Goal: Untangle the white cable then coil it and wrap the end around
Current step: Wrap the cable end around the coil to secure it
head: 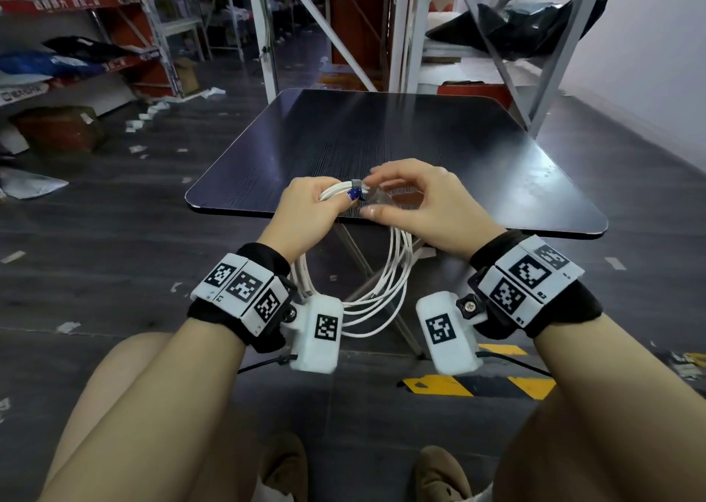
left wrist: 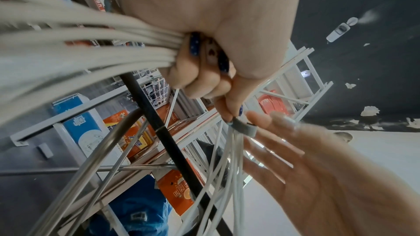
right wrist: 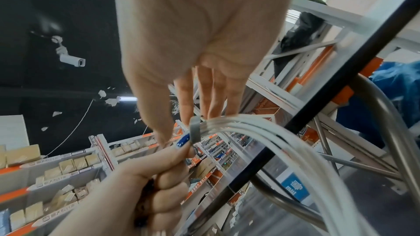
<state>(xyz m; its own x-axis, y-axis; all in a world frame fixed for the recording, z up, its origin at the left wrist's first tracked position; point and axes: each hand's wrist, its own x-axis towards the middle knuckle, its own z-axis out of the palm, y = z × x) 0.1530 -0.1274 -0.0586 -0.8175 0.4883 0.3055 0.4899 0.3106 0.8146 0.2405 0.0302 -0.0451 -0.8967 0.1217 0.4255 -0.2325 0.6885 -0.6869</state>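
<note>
The white cable (head: 382,287) is wound into a coil that hangs in front of the table's near edge. My left hand (head: 313,205) grips the top of the coil in a fist (left wrist: 204,56), its blue-nailed thumb beside a grey strap (head: 357,183) wrapped round the bundled strands. My right hand (head: 412,196) meets it from the right, thumb and forefinger pinching at that strap. In the right wrist view the strap (right wrist: 195,131) sits under my right hand's fingertips (right wrist: 188,109), and the cable (right wrist: 261,132) fans away to the right. The left wrist view shows the strap (left wrist: 244,127) just below my left thumb.
A dark square folding table (head: 401,146) stands in front of me, its metal legs (head: 382,284) behind the hanging coil. White shelving racks (head: 267,24) rise behind it. Paper scraps litter the floor at left. Yellow and black floor tape (head: 477,385) lies by my right knee.
</note>
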